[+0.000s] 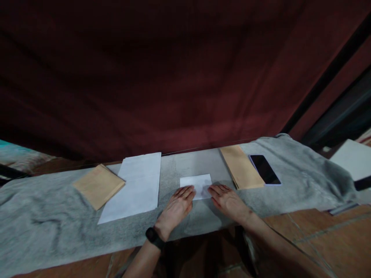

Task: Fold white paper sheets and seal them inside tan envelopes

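A small white folded sheet of paper (199, 181) lies flat on the grey cloth in front of me. My left hand (180, 200) rests on its left edge, fingers stretched out and lying flat. On the right edge, my right hand (224, 197) presses with its fingers also extended. Left of my hands is a stack of larger white sheets (140, 181). Brown paper envelopes (100, 185) overlap the left side of that stack. To the right lies a taller pile of brown envelopes (242, 168).
A phone (265, 170) with a dark screen touches the right-hand envelopes. Grey cloth (63, 235) covers the narrow table, bunched at the right end. A dark red curtain (185, 85) hangs behind it. A white object (353, 160) stands at the far right above the tiled floor (333, 239).
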Demonstrator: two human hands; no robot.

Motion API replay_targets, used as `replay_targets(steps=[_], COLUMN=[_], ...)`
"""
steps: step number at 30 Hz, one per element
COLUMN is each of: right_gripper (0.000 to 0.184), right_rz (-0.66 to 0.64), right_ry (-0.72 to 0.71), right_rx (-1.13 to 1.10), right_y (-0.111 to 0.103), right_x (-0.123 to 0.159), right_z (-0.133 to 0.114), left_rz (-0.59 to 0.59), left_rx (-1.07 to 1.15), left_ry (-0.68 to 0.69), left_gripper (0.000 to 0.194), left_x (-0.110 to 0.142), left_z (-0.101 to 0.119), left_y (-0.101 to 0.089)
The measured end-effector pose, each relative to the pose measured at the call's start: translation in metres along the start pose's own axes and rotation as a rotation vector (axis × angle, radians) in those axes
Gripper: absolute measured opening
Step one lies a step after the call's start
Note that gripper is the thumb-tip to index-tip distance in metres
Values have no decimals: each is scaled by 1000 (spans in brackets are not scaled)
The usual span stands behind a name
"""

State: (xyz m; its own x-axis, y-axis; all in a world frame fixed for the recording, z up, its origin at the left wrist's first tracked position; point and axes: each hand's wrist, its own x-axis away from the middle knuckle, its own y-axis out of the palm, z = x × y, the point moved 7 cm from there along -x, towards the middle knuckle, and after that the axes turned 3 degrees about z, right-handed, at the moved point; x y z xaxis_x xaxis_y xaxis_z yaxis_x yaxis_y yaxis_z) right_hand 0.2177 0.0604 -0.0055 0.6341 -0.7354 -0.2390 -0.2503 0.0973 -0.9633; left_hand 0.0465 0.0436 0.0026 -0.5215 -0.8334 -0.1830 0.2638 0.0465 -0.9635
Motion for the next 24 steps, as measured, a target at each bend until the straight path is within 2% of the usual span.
replay_targets(steps=[2,4,9,12,14,16,20,22,24], right_gripper=[37,36,24,30,32,32,28,26,24], right_rz=[6,18,165,251,274,267,215,191,163], right_ry=[9,52,317,441,517,582,642,660,684], right_rx=[-51,-152,-645,-925,-1000,-937,-618,-547,-497], right_y=[-1,-4,-14,-12,-5,3,14,18,21], right_x=[-1,-4,-11,-15,-18,-20,-25,-28,-29], right_z=[2,10,43,52,54,55,61,62,62], left_rz=[64,177,475,547,561,565,502,466,463], left_rx=[45,130,525,733,846,955,1125,1098,963], left_ry=[-44,-115,-371,-589,-683,-734,-797,-792,-772], left_gripper=[37,30,18,22,26,30,48,54,56], left_x=[-1,-4,-6,-5,-5,-5,-4,-4,-4], left_z=[-5,-15,-43,-56,-60,-63,-69,-72,-76], left_y=[-5,-16,-43,-39,-29,-15,19,28,28])
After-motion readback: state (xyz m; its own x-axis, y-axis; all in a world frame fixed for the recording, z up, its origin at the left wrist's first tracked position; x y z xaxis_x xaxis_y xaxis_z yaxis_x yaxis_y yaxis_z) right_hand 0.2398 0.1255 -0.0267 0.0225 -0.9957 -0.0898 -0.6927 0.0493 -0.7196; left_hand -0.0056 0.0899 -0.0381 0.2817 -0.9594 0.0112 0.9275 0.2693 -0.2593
